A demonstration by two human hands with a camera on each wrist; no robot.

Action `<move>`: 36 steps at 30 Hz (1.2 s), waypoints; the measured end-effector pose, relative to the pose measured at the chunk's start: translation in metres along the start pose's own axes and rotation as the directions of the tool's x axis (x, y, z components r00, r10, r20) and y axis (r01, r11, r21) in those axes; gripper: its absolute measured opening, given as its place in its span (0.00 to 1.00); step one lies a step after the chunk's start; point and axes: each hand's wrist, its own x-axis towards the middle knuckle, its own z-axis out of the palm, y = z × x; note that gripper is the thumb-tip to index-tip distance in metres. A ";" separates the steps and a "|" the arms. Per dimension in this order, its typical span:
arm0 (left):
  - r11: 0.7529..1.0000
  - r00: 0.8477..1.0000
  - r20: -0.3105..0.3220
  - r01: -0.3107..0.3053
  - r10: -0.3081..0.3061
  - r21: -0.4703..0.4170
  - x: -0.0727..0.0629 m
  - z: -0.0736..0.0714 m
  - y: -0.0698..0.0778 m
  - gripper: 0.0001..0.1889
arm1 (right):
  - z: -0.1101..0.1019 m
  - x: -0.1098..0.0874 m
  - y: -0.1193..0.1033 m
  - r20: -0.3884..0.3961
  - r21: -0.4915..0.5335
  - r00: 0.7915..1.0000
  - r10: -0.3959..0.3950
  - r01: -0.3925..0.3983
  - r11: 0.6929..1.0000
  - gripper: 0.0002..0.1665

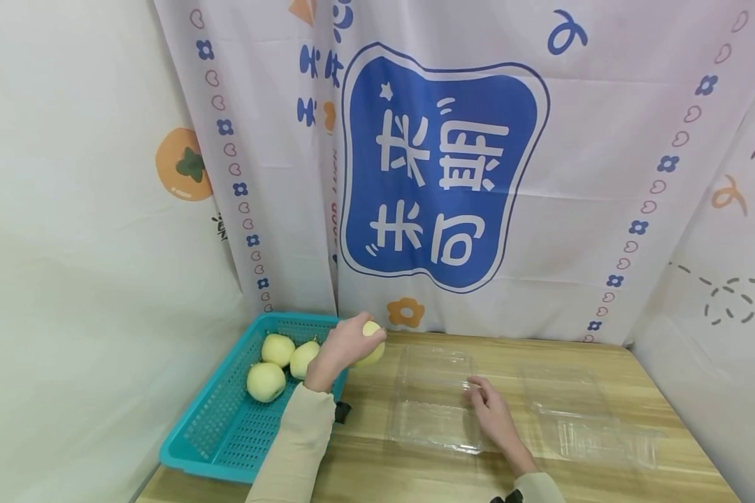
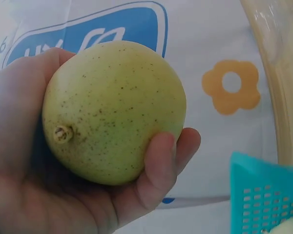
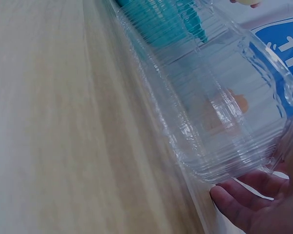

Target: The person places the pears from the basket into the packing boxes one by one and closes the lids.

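High over the right rim of the teal basket [image 1: 195,433], my left hand [image 1: 350,340] grips a yellow-green pear [image 2: 115,112]. Its fingers and thumb wrap round the fruit, and brown specks and a short stem show in the left wrist view. Several more pears [image 1: 266,382] lie at the back of the basket. My right hand [image 1: 492,412] rests at the right edge of a clear plastic clamshell box [image 1: 437,424], which lies opened out on the table. In the right wrist view its fingers [image 3: 239,197] are loosely bent by the box's edge; the thumb is mostly hidden.
A second clear plastic box [image 1: 588,436] lies opened out on the wooden table [image 1: 377,468], to the right of my right hand. A printed curtain [image 1: 579,265] hangs behind the table, with pale sheets at both sides.
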 end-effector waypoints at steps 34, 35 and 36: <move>0.993 0.998 0.017 -0.062 0.064 -0.103 -0.006 0.051 0.023 0.23 | 0.001 0.002 0.001 -0.013 -0.008 1.000 -0.014 0.014 1.000 0.19; 0.992 0.998 0.017 -0.064 0.067 -0.106 -0.006 0.054 0.023 0.23 | 0.001 0.002 0.001 -0.014 -0.006 1.000 -0.013 0.013 1.000 0.19; 0.992 0.998 0.018 -0.066 0.068 -0.109 -0.006 0.056 0.023 0.24 | 0.001 0.002 0.001 -0.012 -0.003 1.000 -0.017 0.017 1.000 0.19</move>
